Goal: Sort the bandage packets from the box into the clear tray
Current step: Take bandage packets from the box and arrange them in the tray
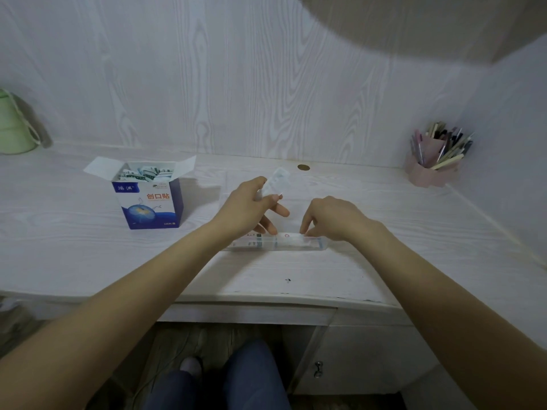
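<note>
Seated at a pale wood-grain desk (88,250) set against a matching wood-grain wall panel (236,84), both bare forearms reaching forward over the top

Left hand (248,205) raised just above the desk, thumb and forefinger pinching a white, semi-transparent bandage packet (273,184) that sticks up and away, tilted toward the wall; remaining fingers loosely extended downward, tips close to the far edge of the tray

Right hand (328,217) lowered onto the long, shallow clear plastic tray (321,247), fingertips curled down at a flat white packet in the tray (291,238); whether pinching or only pressing it cannot be told, as the fingertips hide the contact

Tray lying lengthwise across the desk near the front edge, between the two hands, with several flat packets inside, printed ends partly visible toward its left end

Open blue-and-white cardboard box (151,202) with orange Chinese characters standing upright to the left of the hands, well apart from the tray, flaps spread, crammed with more wrapped packets (145,173)

Pale green container with a cord handle (14,125) at the far left edge; pink pen holder (432,167) full of pens and pencils in the right corner; small round brass-coloured cable hole cover (303,167) near the wall behind the hands

Below the desk edge, blue trouser legs (251,377) and a cupboard door with a metal knob (318,369)
</note>
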Demonstrator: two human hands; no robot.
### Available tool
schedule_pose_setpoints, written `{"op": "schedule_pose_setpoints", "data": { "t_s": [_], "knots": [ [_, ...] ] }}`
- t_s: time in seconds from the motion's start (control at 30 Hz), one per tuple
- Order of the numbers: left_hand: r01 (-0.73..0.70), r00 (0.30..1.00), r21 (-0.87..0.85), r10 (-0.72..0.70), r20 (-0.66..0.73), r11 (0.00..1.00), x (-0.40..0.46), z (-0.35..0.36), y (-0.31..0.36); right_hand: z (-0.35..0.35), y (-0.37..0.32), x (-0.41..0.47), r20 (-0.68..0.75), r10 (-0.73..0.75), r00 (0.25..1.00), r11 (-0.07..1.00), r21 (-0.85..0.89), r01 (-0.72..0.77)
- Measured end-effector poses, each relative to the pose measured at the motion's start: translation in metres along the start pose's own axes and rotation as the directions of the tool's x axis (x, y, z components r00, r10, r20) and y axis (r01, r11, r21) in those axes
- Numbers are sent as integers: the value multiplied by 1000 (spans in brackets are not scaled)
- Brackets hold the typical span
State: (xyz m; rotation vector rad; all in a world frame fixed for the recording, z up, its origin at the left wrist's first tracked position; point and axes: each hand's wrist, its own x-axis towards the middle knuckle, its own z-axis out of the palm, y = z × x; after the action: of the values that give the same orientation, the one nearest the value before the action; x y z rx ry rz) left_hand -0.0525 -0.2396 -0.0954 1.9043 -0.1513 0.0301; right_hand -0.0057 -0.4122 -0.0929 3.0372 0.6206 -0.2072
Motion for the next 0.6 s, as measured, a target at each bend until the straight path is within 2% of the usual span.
{"op": "schedule_pose_setpoints", "data": {
  "t_s": [0.17,0.43,0.6],
  "knots": [
    [0,1000,14,0,3,1000,1,-2,-2,-2,-1,3,19,-28,999,999,42,27],
    [-19,1000,108,17,24,994,6,4,1,-4,-4,3,35,-30,999,999,-11,30],
    [-9,999,190,0,44,982,10,6,-2,-7,-2,3,46,9,999,998,65,-12]
  ]
}}
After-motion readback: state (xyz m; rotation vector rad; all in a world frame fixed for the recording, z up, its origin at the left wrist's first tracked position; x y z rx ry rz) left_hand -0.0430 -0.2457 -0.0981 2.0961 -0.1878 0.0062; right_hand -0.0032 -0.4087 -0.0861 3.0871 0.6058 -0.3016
